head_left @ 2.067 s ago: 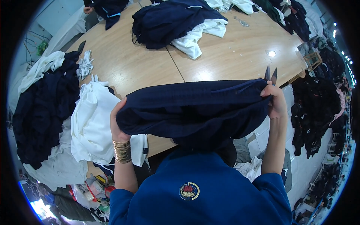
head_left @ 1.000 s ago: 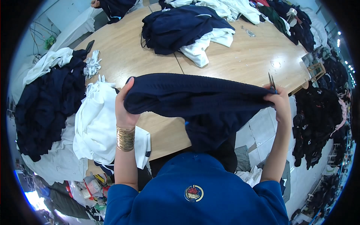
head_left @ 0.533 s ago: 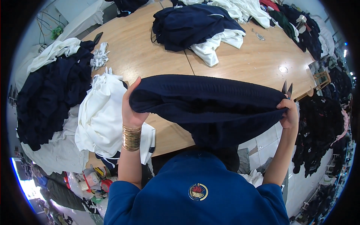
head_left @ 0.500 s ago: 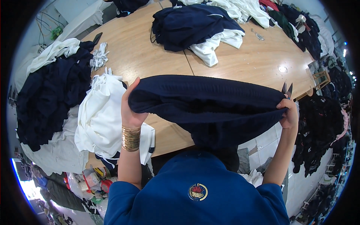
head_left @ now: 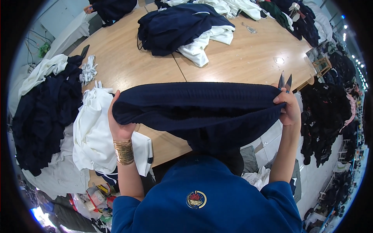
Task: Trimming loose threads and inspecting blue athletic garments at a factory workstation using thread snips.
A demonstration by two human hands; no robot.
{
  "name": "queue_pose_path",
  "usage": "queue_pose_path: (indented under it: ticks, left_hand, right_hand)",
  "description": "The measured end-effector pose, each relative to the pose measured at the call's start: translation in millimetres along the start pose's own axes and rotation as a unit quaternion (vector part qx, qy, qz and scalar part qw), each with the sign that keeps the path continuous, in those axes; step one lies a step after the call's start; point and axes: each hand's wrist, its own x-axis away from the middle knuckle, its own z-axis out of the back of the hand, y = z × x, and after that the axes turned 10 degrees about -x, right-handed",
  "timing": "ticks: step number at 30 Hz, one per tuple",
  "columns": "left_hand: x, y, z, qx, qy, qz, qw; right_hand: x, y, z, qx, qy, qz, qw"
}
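A navy garment with a wide elastic waistband (head_left: pixel 202 93) is stretched sideways between my two hands. Its opening faces me, and the lower part hangs toward my lap over the table's near edge. My left hand (head_left: pixel 121 123), with gold bangles (head_left: pixel 124 152) at the wrist, grips the band's left end; some of its fingers are hidden by the cloth. At the other end, my right hand (head_left: pixel 289 108) pinches the band between thumb and fingers. Small thread snips (head_left: pixel 286 82) are also in that hand, their two blades apart and pointing up.
White garments (head_left: pixel 91 134) lie by my left arm, beside a dark pile (head_left: pixel 42 116). Across the wooden table (head_left: pixel 116 58) sits a navy and white heap (head_left: pixel 175 29). White ties (head_left: pixel 89 70) rest at the left. Black clothes (head_left: pixel 324 116) hang to the right. Another person's hand (head_left: pixel 89 9) shows far left.
The view has shifted, so the table and heaps sit farther left. I still hold the garment by both ends, its waistband now more level. A hand has come into view at the far left.
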Motion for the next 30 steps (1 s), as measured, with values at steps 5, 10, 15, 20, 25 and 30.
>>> queue_pose_path:
  ticks: [5, 10, 15, 20, 25, 30]
  left_hand:
    - [-1, -8, -18, -0.681, -0.024, -0.027, 0.731]
    - [-14, -71, -81, -0.669, -0.223, -0.162, 0.69]
    - [-32, -60, -74, -0.556, -0.226, 0.072, 0.797]
    - [-17, -44, -78, -0.238, -0.104, 0.04, 0.965]
    - [-37, -20, -30, -0.032, -0.059, 0.038, 0.997]
    - [-29, -11, -27, 0.001, -0.125, -0.013, 0.992]
  right_hand:
    - [3, 15, -20, 0.073, 0.021, -0.007, 0.997]
    - [0, 38, -67, 0.179, -0.214, -0.05, 0.959]
    - [1, 21, -81, 0.232, -0.211, 0.055, 0.948]
    - [-14, 25, -67, 0.593, -0.159, 0.131, 0.778]
    - [-32, 26, -26, 0.414, -0.126, 0.067, 0.899]
    - [-21, 14, -11, 0.296, -0.067, -0.031, 0.952]
